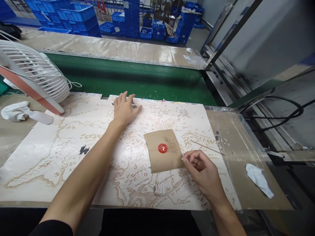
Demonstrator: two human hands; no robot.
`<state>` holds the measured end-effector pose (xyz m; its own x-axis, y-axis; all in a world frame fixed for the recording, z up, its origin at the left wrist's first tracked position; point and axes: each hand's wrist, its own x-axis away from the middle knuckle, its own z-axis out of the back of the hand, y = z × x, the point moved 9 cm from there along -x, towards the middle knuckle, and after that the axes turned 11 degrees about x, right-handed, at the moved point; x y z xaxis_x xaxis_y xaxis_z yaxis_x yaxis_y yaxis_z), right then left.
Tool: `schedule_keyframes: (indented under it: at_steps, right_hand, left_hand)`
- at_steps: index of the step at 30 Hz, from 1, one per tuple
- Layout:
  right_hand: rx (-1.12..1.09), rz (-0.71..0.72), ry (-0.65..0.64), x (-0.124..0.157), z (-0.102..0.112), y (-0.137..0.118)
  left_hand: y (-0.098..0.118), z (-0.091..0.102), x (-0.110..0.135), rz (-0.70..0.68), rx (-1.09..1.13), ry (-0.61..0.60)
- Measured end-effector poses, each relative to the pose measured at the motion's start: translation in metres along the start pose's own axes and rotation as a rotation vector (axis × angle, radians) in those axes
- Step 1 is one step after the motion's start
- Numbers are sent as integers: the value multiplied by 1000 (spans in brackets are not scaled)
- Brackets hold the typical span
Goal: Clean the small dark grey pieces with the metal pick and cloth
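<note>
Workshop worktop under a printed parchment-style map sheet, with a green conveyor belt (123, 73) running behind it and stacks of blue plastic crates (76, 19) far beyond. Item one: a pale sliver (182, 158), possibly a toothpick, its tip alone showing from the right hand (201, 172), which is clenched with thumb and forefinger pinched on it, above the map at the edge of the kraft paper square. Likely light, stiff and easily snapped, so best held near the tip, as here. Item two: one kraft paper square (157, 160), lying on the map sheet, thin and soft, liftable by any free edge. On it, one glossy red disc (162, 148), probably wax or resin, smooth and likely slippery, best taken by its rim, and one patch of fine golden grains (171, 145), too many to count, loose and easily scattered. Item three: one long thin stick (205, 147) on the map sheet (61, 173). Left hand (124, 109): released, fingers spread, resting flat on the sheet, nothing grasped, a few small dark pieces (134, 106) beside the fingertips. Also two dark pieces (83, 150), a clear plastic sheet (236, 170) bearing small silvery bits (220, 142), two crumpled white cloths (17, 111) (258, 180), and one white electric fan (34, 68).
</note>
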<state>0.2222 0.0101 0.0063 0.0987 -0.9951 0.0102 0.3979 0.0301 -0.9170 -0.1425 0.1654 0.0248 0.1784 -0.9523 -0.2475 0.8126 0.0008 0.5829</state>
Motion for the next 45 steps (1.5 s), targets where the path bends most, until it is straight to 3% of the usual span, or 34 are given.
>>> schedule_keyframes:
  at_steps: [4, 11, 13, 15, 18, 21, 24, 29, 33, 41, 45]
  right_hand:
    - [-41, 0, 68, -4, 4, 8]
    - [-95, 21, 212, -4, 15, 22]
    - [-105, 15, 216, -4, 16, 24]
    - [-114, 23, 204, -5, 16, 24]
    - [-124, 32, 188, -5, 16, 24]
    - [-135, 23, 198, -4, 16, 25]
    - [-157, 22, 200, -4, 15, 25]
    - [-131, 41, 209, -2, 17, 17]
    - [-93, 54, 201, 0, 17, 7]
    - [-105, 43, 164, -1, 8, 5]
    - [-107, 59, 147, 0, 4, 4]
  left_hand:
    - [4, -21, -1, -2, -4, -96]
    - [29, -32, 67, -104, -12, -160]
    - [34, -26, 74, -135, -10, -169]
    - [27, -11, 63, -112, -16, -110]
    - [-9, 12, 32, 64, -35, 2]
    - [-31, 16, 19, 135, -22, -17]
    - [-22, 7, 42, 80, 6, -77]
    - [22, -2, 115, -72, 137, -184]
    - [38, 19, 147, -102, 116, -45]
    - [22, 35, 178, 82, -16, 129]
    - [14, 41, 174, 98, -12, 181]
